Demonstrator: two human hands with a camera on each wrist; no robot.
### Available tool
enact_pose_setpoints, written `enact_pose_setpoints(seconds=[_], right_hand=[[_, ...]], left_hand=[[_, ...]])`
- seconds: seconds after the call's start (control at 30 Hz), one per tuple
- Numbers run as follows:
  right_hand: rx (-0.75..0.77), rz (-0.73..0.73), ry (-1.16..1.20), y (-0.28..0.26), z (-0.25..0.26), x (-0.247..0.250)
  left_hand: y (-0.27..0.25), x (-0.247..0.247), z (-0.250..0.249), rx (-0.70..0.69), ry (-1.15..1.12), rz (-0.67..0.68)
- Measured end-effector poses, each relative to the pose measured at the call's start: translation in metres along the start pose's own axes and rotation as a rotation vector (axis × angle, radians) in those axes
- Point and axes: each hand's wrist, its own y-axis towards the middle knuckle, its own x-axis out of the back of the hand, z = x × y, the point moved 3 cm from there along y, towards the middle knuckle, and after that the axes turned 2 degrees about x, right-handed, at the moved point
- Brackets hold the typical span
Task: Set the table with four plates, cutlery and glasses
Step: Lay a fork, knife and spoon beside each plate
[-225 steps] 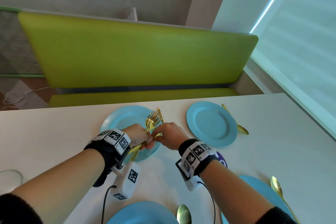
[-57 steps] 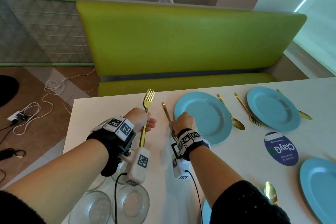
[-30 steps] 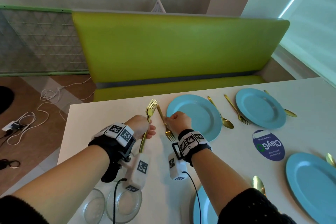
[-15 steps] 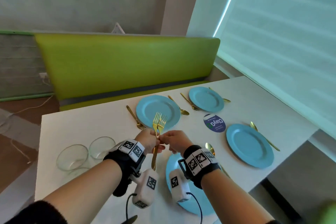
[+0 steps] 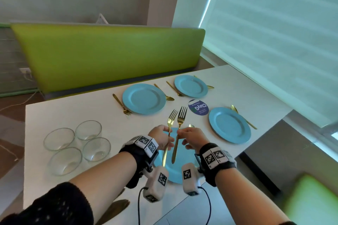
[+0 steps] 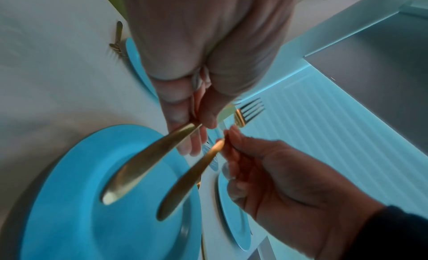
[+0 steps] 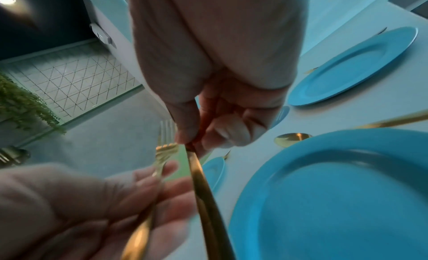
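Two gold forks stand upright over the near blue plate [image 5: 174, 174]. My left hand [image 5: 169, 139] grips the left fork [image 5: 170, 124] by its handle. My right hand [image 5: 180, 133] pinches the right fork [image 5: 180, 124] at its neck. In the left wrist view the left fork's handle [image 6: 148, 163] and the right fork's handle [image 6: 192, 176] hang side by side above the near plate [image 6: 69, 209]. The right wrist view shows the right fork's handle [image 7: 203, 190] between thumb and forefinger. Three more blue plates lie on the table, each with gold cutlery beside it.
Several empty glasses [image 5: 76, 144] stand grouped at the table's left. A gold spoon [image 5: 191, 125] lies just right of the near plate. A round blue sticker [image 5: 198, 109] sits mid-table. A green bench [image 5: 109, 55] runs along the far edge, and the window side is to the right.
Half a second ago both forks were bunched in my left hand with the right hand touching them. Now they are apart, one in each hand, over the near plate.
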Motion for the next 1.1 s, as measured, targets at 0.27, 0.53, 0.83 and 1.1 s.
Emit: enact_pose_setpoints(seconds=[0.27, 0.53, 0.83, 1.1], right_hand=[[-0.036, -0.052, -0.423, 0.064, -0.044, 0.086], [-0.092, -0.005, -0.701, 0.120, -0.084, 0.136], [-0.075, 0.024, -0.823, 0.151, -0.106, 0.137], [-0.069, -0.097, -0.876, 0.159, -0.110, 0.146]], left_hand=[[0.039, 0.003, -0.019, 0.023, -0.115, -0.186], [0.086, -0.025, -0.019, 0.063, -0.156, -0.288], [0.111, -0.046, -0.007, 0.138, -0.178, -0.342], [0.115, -0.058, -0.010, 0.132, -0.159, -0.364]])
